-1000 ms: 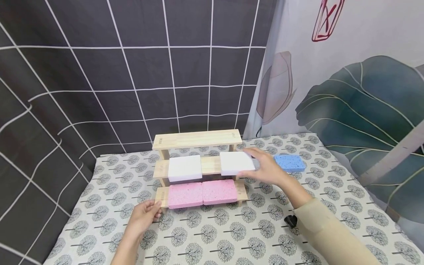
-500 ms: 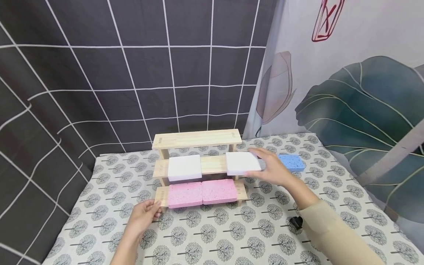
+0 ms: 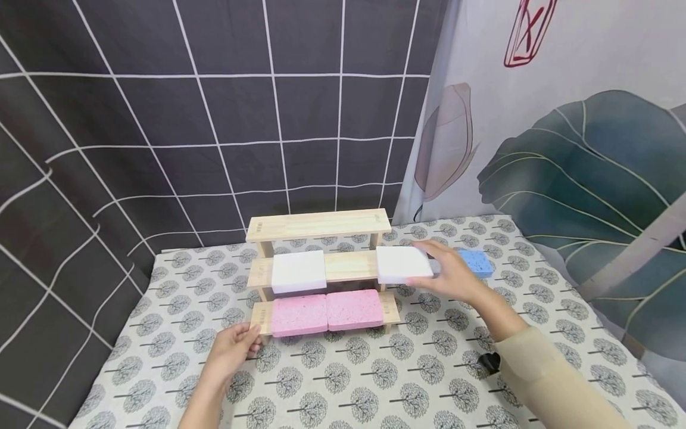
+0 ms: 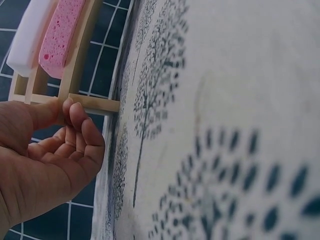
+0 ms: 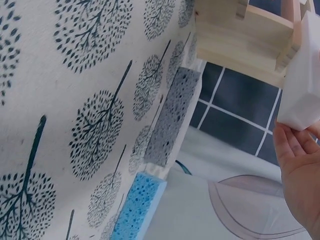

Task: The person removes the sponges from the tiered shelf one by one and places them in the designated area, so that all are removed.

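Note:
A three-tier wooden rack (image 3: 319, 224) stands on the patterned cloth. My left hand (image 3: 231, 350) pinches the left end of its lowest tier between thumb and fingers, as the left wrist view also shows. My right hand (image 3: 447, 271) grips a white sponge (image 3: 403, 264) by its right side, at the right end of the middle tier, where the sponge juts past the tier's end. Another white sponge (image 3: 298, 270) lies on the left part of that tier. Two pink sponges, one left (image 3: 299, 315) and one right (image 3: 355, 310), sit side by side on the lowest tier.
Right of the rack, a blue sponge (image 3: 476, 263) lies on the cloth. The right wrist view shows a grey sponge (image 5: 173, 117) between it and the rack. A dark grid-patterned curtain (image 3: 236, 107) hangs behind, with a leaf-printed one (image 3: 584, 179) at right.
My right hand has moved to the right with the white sponge, which now sits farther from the other white one and past the tier's end. My left hand has stayed in place.

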The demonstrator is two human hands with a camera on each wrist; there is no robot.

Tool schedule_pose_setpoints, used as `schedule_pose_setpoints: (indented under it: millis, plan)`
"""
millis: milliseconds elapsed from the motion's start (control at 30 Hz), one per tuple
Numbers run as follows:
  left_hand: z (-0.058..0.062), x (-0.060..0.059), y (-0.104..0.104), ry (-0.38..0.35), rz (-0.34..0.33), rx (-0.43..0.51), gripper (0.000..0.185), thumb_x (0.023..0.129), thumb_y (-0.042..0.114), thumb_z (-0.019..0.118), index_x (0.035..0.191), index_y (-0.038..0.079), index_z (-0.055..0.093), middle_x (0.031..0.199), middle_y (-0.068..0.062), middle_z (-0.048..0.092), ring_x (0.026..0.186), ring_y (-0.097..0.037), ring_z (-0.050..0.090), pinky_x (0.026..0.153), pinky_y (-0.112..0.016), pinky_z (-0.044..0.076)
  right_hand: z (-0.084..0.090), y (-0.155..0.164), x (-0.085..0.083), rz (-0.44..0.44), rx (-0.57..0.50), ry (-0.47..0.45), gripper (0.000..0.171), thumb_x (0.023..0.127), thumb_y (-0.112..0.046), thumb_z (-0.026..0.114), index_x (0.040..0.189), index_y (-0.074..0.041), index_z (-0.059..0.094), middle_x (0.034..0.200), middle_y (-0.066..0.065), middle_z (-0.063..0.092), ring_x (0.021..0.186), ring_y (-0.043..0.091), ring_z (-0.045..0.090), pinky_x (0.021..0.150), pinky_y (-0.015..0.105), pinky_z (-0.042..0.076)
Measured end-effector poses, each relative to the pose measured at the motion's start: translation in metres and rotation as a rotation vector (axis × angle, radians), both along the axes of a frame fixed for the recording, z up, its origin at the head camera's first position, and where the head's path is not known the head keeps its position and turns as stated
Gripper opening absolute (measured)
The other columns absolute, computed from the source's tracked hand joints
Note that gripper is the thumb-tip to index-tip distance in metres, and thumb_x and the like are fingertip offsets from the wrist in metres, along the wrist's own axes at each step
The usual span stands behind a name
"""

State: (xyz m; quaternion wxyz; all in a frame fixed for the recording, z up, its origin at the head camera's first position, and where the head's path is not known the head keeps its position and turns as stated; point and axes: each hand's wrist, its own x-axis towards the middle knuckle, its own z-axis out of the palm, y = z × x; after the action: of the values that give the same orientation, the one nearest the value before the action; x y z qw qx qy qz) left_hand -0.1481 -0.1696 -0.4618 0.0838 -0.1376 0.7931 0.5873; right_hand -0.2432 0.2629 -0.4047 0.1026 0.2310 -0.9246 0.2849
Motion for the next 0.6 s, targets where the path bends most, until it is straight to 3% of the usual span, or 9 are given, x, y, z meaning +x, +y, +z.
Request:
schedule_pose_setpoints:
  millis: [600]
  plan:
    - [-0.001, 0.0, 0.0, -0.001, -0.003, 0.012, 0.033, 0.095, 0.014, 0.052, 0.117, -0.011, 0.053, 0.086, -0.01, 0.063, 0.077, -0.019, 0.057, 0.067, -0.025, 0.054, -0.004, 0.019, 0.002, -0.003, -0.039, 0.061, 0.087, 0.066, -0.046, 0.082, 0.134, -0.005, 0.048, 0.133, 0.017, 0.05, 0.113, 0.035, 0.052, 0.088, 0.054, 0.047]
